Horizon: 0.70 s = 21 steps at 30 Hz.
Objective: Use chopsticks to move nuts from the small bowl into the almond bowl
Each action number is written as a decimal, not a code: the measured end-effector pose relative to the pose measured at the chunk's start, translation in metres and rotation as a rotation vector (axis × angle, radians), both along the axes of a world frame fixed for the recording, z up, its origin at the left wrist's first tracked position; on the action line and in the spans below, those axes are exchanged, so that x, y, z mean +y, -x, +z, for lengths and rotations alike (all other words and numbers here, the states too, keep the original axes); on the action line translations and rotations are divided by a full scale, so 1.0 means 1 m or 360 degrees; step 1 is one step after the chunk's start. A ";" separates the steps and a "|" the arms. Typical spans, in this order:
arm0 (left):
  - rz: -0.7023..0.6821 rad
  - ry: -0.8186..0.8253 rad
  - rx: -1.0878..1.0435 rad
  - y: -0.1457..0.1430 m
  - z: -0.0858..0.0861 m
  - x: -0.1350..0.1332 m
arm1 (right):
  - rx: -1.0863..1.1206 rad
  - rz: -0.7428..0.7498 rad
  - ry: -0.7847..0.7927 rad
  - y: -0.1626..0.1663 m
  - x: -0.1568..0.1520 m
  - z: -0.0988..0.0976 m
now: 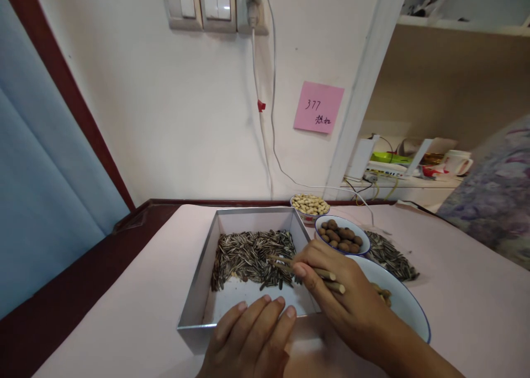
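Observation:
A silvery open box (199,273) stands on the pink-covered table, with striped sunflower seeds (244,254) heaped in its back part. My right hand (343,295) is closed around a pair of wooden chopsticks (327,278). Their thin tips point left and reach in among the seeds; whether anything is pinched between them, I cannot tell. My left hand (254,334) lies at the box's front rim, fingers stretched out over it, holding nothing. Beneath my right wrist, a large white dish with a blue rim (408,295) is partly hidden and holds a few yellowish-brown pieces (383,295).
Behind the box stand a bowl of pale nuts (309,204) and a blue-rimmed bowl of brown oval nuts (342,237). More sunflower seeds (391,256) lie loose at right. A white cable (331,188) trails down the wall onto the table. Floral fabric (497,196) shows at far right.

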<state>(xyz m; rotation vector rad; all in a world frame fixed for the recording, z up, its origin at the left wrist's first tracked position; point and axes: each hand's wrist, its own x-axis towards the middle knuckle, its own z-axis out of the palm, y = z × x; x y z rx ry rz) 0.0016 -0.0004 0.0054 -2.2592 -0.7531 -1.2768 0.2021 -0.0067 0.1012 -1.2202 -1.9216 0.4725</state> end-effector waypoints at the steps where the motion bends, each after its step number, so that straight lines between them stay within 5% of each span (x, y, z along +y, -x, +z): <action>1: -0.0003 -0.0005 -0.0001 0.000 0.000 0.000 | 0.0004 -0.0003 -0.0023 -0.001 -0.001 0.001; 16: 0.0003 0.0021 0.0010 0.000 -0.001 -0.001 | -0.0063 -0.0085 -0.0146 0.002 0.008 -0.010; 21: -0.0013 0.0037 0.0015 0.001 0.001 0.000 | -0.0002 -0.0101 -0.0229 0.000 0.004 0.001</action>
